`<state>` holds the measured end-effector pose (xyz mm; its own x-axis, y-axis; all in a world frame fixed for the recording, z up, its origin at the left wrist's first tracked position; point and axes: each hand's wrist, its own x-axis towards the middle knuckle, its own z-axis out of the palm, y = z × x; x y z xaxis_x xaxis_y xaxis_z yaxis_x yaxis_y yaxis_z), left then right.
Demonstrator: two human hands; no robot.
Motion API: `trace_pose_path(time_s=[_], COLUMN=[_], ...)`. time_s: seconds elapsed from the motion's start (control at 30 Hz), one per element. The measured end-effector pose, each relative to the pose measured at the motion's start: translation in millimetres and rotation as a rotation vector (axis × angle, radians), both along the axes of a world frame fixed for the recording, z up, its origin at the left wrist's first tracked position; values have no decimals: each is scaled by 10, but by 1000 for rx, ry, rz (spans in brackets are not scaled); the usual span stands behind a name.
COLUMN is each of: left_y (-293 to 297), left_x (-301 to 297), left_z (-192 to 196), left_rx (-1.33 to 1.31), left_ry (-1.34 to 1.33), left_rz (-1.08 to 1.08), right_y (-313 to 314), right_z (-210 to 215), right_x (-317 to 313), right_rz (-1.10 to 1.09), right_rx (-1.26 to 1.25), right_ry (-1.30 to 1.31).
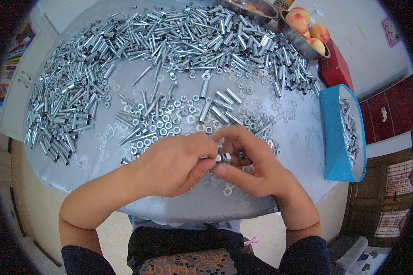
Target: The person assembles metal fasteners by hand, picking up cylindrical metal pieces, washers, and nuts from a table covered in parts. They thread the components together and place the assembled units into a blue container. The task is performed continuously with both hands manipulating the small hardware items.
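**A:** What sits at the centre of the frame?

**B:** A small metal bolt with a nut, bright silver, pinched between two bare hands just above the near edge of a round table. The left hand is clenched around the shank, only a short stub showing past the thumb. The right hand grasps the nut end with fingertips and thumb. The hands touch each other around the piece.

**B:** Its finer shape is too small to make out beyond a shiny hexagonal end.

**A:** And around it?

**B:** Loose nuts and flat washers lie scattered just beyond the knuckles, small rings and hexagons on a glossy, pale grey tablecloth printed with ring patterns. Farther out, a thick band of smooth cylindrical metal sleeves curves along the far and left sides of the table, heaped and crossing one another.

**A:** Anything at the edges?

**B:** A blue box at the person's right holds more silver pieces. Beyond it, at the far right, a metal bowl carries peaches, round and pink-orange, next to a dark red box.
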<state>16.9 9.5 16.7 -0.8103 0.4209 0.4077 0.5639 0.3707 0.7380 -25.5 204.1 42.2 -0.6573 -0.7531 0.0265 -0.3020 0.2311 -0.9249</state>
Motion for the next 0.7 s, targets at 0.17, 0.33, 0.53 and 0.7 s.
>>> trace_pose_path(time_s=[0.17,0.33,0.53,0.7], left_y=[14,-3,-15,-29], left_x=[-2,7,-12,-15], left_z=[32,68,52,64], left_rx=[-31,-108,-116,-122], left_ry=[-21,-39,-32,-22], left_rz=[-23,-33,10,2], right_y=[27,72,26,4], right_z=[-17,-69,-63,-10], right_x=[-15,-42,-42,3], right_rz=[12,85,103,48], right_rx=[-15,27,5,48], right_ry=[100,6,77,26])
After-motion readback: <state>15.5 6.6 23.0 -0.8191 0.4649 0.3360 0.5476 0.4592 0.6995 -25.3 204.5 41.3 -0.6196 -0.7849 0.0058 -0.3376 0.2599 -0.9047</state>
